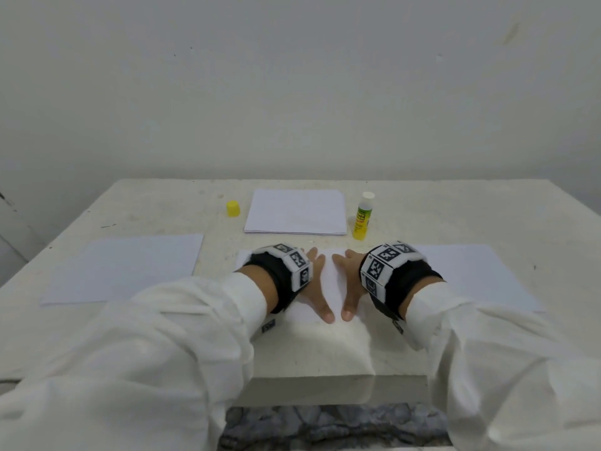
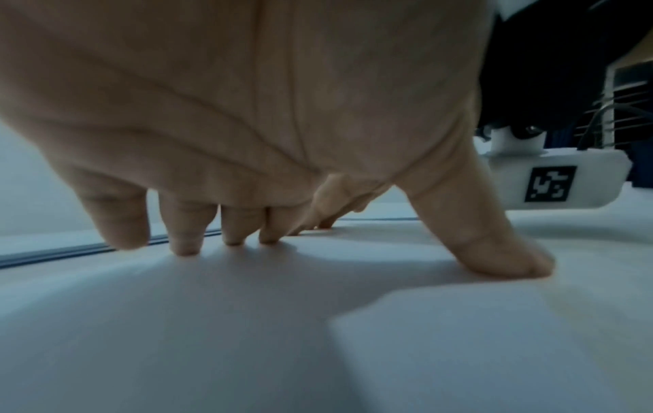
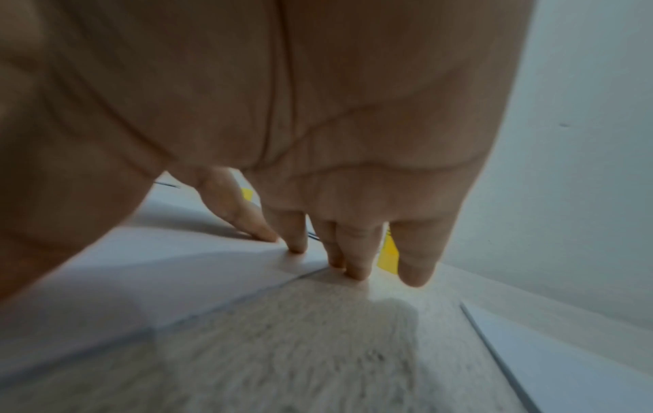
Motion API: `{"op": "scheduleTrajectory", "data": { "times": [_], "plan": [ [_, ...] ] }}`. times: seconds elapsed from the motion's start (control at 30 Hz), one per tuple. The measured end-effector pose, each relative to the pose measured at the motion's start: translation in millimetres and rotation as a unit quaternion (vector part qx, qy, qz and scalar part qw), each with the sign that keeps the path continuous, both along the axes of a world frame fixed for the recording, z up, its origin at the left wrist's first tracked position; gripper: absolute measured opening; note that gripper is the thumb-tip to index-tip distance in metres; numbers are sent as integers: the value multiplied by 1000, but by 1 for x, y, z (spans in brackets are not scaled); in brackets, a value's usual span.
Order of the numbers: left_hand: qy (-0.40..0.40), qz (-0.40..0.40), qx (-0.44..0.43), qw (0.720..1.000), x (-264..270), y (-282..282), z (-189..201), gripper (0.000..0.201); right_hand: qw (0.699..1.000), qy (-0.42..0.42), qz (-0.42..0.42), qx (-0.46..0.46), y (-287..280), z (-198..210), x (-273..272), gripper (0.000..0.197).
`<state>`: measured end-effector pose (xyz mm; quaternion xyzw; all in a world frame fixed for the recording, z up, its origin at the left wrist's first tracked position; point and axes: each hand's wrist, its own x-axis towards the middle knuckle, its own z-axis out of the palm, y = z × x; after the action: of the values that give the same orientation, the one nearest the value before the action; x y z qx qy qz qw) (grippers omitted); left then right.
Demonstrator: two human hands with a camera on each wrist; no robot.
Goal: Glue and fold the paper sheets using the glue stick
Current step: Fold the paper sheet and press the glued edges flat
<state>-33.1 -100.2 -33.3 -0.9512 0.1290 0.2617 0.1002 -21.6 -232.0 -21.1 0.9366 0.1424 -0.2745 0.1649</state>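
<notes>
Behind the table [image 1: 487, 222] stands a plain pale wall [image 1: 292, 76]. The table is pale and speckled, and its near edge sits just in front of the person's white sleeves [image 1: 162, 336].

Four lots of paper lie on the table. One folded sheet [image 1: 328, 281] lies in the middle, close to the near edge. Both hands press on it. The left hand [image 1: 317, 288] has straight, spread fingers, and its fingertips [image 2: 183, 246] and thumb touch the paper. The right hand [image 1: 349, 281] is flat too, with straight fingers [image 3: 357, 268] at the sheet's right edge. One or two fingertips reach past that edge onto the bare table. Neither hand holds anything.

Behind the folded sheet, toward the wall, lies a neat stack of paper [image 1: 296, 211]. Left of the folded sheet lies one flat sheet [image 1: 126, 268]. Right of it lies another flat sheet [image 1: 471, 275], partly hidden by the right wrist.

One glue stick [image 1: 362, 216] stands upright behind the folded sheet, just right of the stack. Its cap is off and its white tip shows. One yellow cap [image 1: 233, 208] sits behind the folded sheet, just left of the stack.

Each wrist wears a black band with black-and-white square marks [image 1: 299, 265].

Bare table shows between the folded sheet and the stack, and between it and each side sheet. The glue stick stands close behind the right hand's fingers.
</notes>
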Motion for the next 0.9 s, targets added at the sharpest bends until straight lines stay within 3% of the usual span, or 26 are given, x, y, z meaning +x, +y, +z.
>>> {"op": "scheduleTrajectory", "data": {
  "times": [0.17, 0.37, 0.5, 0.67, 0.77, 0.9],
  "plan": [
    [23, 64, 18, 998, -10, 61, 8, 145, 999, 28, -3, 15, -2, 14, -6, 141],
    [24, 68, 23, 997, -22, 112, 21, 139, 999, 35, 10, -11, 0, 21, -10, 138],
    [13, 41, 29, 999, -25, 120, 20, 137, 994, 41, 92, -31, 26, 19, -15, 121],
    [-17, 31, 38, 999, -23, 122, 16, 137, 982, 78, 163, 54, 103, 11, -37, 88],
    [-22, 27, 40, 999, -22, 124, 13, 140, 983, 42, 166, 61, 123, -1, -26, 108],
    [-23, 24, 35, 999, -23, 125, 13, 139, 993, 43, 101, 34, 80, 3, -1, 136]
  ]
}}
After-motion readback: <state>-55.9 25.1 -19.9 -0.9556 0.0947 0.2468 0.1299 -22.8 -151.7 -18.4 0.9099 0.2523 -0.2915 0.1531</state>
